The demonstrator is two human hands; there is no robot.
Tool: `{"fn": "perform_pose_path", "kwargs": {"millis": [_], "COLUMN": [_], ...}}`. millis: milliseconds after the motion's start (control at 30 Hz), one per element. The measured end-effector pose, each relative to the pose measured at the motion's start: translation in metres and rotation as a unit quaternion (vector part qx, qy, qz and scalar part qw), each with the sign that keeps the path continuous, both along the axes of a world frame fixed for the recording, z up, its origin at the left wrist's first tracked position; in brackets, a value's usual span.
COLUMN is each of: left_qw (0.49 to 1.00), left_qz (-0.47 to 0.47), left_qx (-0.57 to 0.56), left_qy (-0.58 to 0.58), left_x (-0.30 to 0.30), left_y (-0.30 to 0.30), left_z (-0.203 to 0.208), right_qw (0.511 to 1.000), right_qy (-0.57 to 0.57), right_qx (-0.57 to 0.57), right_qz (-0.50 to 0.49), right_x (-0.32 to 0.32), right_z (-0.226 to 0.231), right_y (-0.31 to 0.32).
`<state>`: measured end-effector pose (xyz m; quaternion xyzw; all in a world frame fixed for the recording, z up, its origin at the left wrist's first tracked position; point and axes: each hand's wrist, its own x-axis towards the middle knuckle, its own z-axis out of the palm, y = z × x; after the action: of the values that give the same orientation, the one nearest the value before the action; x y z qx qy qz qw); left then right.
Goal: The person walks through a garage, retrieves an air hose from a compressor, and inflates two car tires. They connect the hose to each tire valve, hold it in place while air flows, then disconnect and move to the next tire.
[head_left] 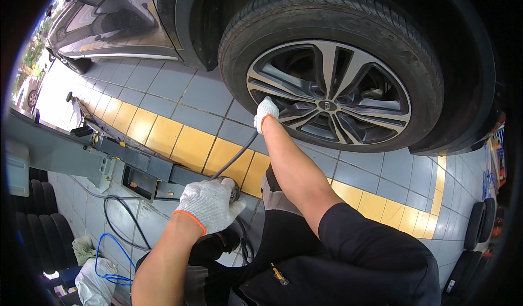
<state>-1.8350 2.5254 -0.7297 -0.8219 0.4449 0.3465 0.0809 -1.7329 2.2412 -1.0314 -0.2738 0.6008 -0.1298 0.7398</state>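
A car wheel (327, 66) with a black tyre and a silver-and-black alloy rim hangs in front of me, raised off the floor. My right hand (266, 114), in a white knit glove with an orange cuff, is closed round the end of a black air hose (237, 154) at the rim's left edge. The glove hides the hose tip and the valve. Lower left, my gloved left hand (210, 203) grips a tyre inflator (235, 190); its round gauge shows edge-on beside the fingers, and the hose runs from it to my right hand.
A grey lift arm (144, 161) lies along the left, near a lift post (54, 148). Black hose loops (128, 219) and a blue hose (111, 277) trail on the tiled floor. Stacked tyres (43, 227) stand at left, more tyres (475, 227) at right. Another car's dark side (120, 17) shows upper left.
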Motion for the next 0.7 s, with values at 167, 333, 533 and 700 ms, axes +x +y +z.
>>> {"fn": "perform_pose_path", "kwargs": {"millis": [167, 333, 533, 700], "left_qw": [1.0, 1.0, 1.0, 1.0], "left_qz": [-0.005, -0.007, 0.0, 0.003], "left_qx": [0.001, -0.008, -0.014, -0.001], "left_qy": [-0.011, -0.023, -0.016, 0.005], "left_x": [-0.002, -0.002, -0.002, 0.0], "left_y": [0.001, 0.003, 0.003, 0.0], "left_z": [0.0, -0.003, -0.002, -0.001], "right_qw": [1.0, 1.0, 0.999, 0.999], "right_qy": [-0.006, 0.018, -0.023, -0.002], "right_qx": [0.004, -0.021, 0.027, -0.041], "right_qz": [-0.007, -0.004, -0.025, -0.002], "right_x": [0.01, 0.015, 0.01, 0.008], "right_z": [-0.035, -0.049, -0.037, -0.031], "right_y": [-0.01, -0.015, -0.011, -0.007]}}
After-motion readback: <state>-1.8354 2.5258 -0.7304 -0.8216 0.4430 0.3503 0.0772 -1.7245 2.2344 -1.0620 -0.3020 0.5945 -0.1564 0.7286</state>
